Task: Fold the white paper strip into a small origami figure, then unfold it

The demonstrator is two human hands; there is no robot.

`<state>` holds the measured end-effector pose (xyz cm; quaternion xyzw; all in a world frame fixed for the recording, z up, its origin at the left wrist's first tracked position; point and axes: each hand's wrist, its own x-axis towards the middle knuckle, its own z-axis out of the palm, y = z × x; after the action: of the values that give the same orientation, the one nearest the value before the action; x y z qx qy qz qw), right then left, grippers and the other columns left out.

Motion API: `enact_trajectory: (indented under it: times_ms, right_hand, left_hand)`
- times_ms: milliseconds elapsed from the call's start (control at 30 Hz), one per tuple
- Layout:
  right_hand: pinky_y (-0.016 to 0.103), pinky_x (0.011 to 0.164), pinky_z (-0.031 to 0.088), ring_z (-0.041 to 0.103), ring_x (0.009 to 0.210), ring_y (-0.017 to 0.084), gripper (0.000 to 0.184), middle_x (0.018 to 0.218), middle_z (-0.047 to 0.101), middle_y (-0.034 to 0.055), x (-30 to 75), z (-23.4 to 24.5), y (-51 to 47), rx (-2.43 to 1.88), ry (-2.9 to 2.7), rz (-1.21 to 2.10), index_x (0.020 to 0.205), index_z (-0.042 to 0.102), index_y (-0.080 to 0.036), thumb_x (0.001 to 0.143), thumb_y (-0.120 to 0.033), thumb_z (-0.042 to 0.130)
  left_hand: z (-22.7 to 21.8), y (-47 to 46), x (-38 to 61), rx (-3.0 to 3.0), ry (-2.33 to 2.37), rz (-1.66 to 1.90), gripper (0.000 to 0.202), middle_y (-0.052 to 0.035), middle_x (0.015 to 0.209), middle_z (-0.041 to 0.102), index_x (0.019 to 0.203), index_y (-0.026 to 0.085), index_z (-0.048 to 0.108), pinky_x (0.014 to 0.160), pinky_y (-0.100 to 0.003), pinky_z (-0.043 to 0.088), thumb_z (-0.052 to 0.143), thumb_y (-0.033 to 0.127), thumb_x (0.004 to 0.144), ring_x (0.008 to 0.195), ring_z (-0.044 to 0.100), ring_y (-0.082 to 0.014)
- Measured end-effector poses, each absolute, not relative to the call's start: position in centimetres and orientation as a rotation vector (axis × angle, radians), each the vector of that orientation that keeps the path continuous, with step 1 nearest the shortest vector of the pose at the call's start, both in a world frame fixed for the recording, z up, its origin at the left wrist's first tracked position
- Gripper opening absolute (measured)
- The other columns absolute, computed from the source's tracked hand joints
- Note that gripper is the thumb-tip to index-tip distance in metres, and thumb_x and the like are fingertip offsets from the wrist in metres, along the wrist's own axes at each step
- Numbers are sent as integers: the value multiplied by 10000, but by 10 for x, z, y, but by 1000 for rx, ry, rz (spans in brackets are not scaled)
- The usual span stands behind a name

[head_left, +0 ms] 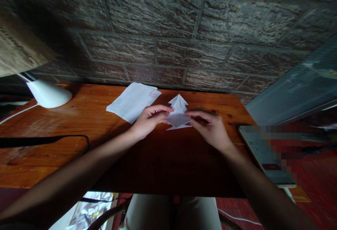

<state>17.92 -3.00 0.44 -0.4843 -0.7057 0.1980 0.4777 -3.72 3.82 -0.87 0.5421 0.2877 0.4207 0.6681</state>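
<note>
A white folded paper shape (178, 112), pointed like a small tree, lies on the wooden table (79, 131) near its far edge. My left hand (150, 119) pinches its left side with fingers curled. On the other side, my right hand (210, 126) grips the right edge, fingers bent and pressed on the paper. Both forearms reach in from the bottom of the head view.
A stack of white paper sheets (133, 100) lies left of the folded shape. A white lamp base (48, 94) with a cord stands at the far left. A black strap (52, 140) crosses the table's left. A tablet-like device (265, 156) sits at the right edge. A brick wall (171, 37) backs the table.
</note>
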Motion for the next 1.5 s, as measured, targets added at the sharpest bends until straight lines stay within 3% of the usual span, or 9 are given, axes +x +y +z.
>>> enact_trajectory:
  times_ms: [100, 267, 467, 667, 833, 967, 1167, 1500]
  right_hand:
    - [356, 889, 566, 715, 989, 211, 134, 1101, 749, 65, 179, 6, -30, -1179, -1666, 430, 958, 761, -240, 851, -230, 682]
    - [345, 825, 571, 721, 892, 204, 83, 985, 765, 60, 176, 5, -30, -1185, -1547, 531, 874, 750, -216, 825, -276, 718]
    - [281, 687, 552, 672, 705, 144, 205, 844, 748, 31, 168, 6, -30, -1144, -1334, 826, 858, 712, -202, 760, -366, 787]
    - [261, 631, 523, 615, 618, 121, 244, 703, 694, 5, 170, 10, -30, -1197, -1299, 962, 773, 710, -189, 739, -415, 797]
    - [264, 644, 537, 610, 633, 112, 237, 781, 712, 12, 169, 9, -29, -1132, -1283, 1067, 828, 718, -191, 727, -385, 812]
    - [275, 649, 547, 613, 666, 119, 259, 850, 720, 25, 167, 9, -29, -1113, -1289, 1084, 887, 701, -193, 734, -371, 810]
    - [277, 637, 545, 621, 680, 124, 353, 878, 719, 18, 168, 5, -28, -1108, -1312, 1046, 1055, 662, -215, 755, -346, 794]
    - [264, 652, 565, 658, 692, 128, 281, 877, 746, 10, 161, 11, -33, -1119, -1392, 1054, 954, 729, -225, 773, -437, 764]
  left_hand:
    - [-7, 37, -39, 1244, 633, 915, 201, -46, 940, 741, 959, 165, 765, 725, -259, 549, 692, 230, 783, 788, 680, -146]
    - [-5, 36, -40, 1406, 600, 885, 244, -67, 894, 766, 987, 142, 743, 736, -302, 560, 732, 193, 748, 717, 692, -160]
    - [-2, 33, -38, 1596, 633, 933, 184, -69, 851, 761, 837, 147, 734, 691, -271, 553, 722, 330, 819, 748, 688, -162]
    - [-3, 29, -38, 1610, 607, 940, 215, -61, 840, 756, 880, 153, 704, 644, -250, 547, 686, 366, 856, 739, 699, -157]
    - [-8, 30, -36, 1502, 574, 1023, 201, -45, 871, 752, 956, 165, 643, 615, -229, 538, 714, 310, 837, 783, 712, -157]
    - [-7, 31, -34, 1384, 591, 1068, 317, -15, 838, 748, 1014, 184, 578, 630, -235, 547, 768, 285, 782, 756, 709, -149]
    - [-4, 30, -32, 1304, 657, 1040, 266, -9, 832, 744, 867, 166, 636, 706, -274, 570, 814, 291, 713, 725, 691, -141]
    - [-10, 35, -35, 1135, 680, 950, 234, -10, 783, 734, 802, 152, 714, 749, -275, 560, 855, 240, 637, 701, 683, -131]
